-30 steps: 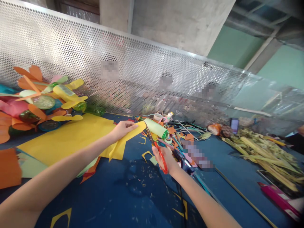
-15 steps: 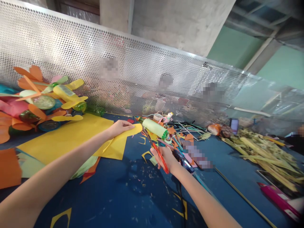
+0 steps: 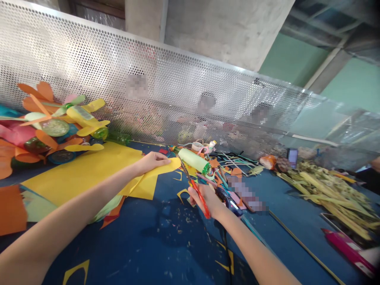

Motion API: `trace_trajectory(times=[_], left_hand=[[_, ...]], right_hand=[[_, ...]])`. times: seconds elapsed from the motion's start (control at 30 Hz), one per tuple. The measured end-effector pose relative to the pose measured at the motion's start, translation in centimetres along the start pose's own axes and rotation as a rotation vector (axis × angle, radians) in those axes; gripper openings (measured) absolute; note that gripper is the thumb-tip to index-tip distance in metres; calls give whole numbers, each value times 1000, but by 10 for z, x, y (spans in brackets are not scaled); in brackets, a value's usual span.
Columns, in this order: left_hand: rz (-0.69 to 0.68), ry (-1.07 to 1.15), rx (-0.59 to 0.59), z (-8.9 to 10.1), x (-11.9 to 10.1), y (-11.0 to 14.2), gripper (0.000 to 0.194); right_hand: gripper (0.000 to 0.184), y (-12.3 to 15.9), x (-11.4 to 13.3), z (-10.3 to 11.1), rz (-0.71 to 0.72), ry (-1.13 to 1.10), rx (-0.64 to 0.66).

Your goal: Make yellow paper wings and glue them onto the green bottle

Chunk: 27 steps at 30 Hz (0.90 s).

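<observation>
My left hand (image 3: 151,161) pinches a folded piece of yellow paper (image 3: 148,180) and holds it up over the blue table (image 3: 166,245). My right hand (image 3: 208,198) grips red-handled scissors (image 3: 196,188), whose blades point up and away toward the rounded tip of the yellow paper. The blade tips sit just right of that tip. A pale green paper-wrapped bottle (image 3: 194,159) lies right behind the scissors.
A big yellow sheet (image 3: 80,170) lies at left, an orange sheet (image 3: 12,209) at the near left. Paper flowers on bottles (image 3: 53,122) pile at far left. Coloured paper strips (image 3: 231,166), dried leaves (image 3: 329,190), a pink object (image 3: 347,249). A perforated metal screen (image 3: 178,91) backs the table.
The yellow piece in my left hand has turned a little and its tip has shifted slightly. The scissors have stayed near its tip, with small movements of the blades.
</observation>
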<state>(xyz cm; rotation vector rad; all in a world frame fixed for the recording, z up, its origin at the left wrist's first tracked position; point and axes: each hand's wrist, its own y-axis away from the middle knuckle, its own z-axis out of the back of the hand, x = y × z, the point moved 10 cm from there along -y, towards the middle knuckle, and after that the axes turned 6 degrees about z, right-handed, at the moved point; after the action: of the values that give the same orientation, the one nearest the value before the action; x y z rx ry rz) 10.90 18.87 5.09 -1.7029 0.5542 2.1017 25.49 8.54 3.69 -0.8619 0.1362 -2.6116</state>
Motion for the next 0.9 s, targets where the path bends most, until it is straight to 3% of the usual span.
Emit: trace_trajectory(times=[0.23,0.5,0.9], left_hand=[[11,-22,3,-1,0,0,34],[-12,-58,5,1,-1,0,34],[-19,-110,33,2,3,-2,29]], right_hand=[[51,-2,7,5,38,107,-30],[47,-2,-15,1,-29,107,-67],[50,-6,-18,14,-48,216,-129]])
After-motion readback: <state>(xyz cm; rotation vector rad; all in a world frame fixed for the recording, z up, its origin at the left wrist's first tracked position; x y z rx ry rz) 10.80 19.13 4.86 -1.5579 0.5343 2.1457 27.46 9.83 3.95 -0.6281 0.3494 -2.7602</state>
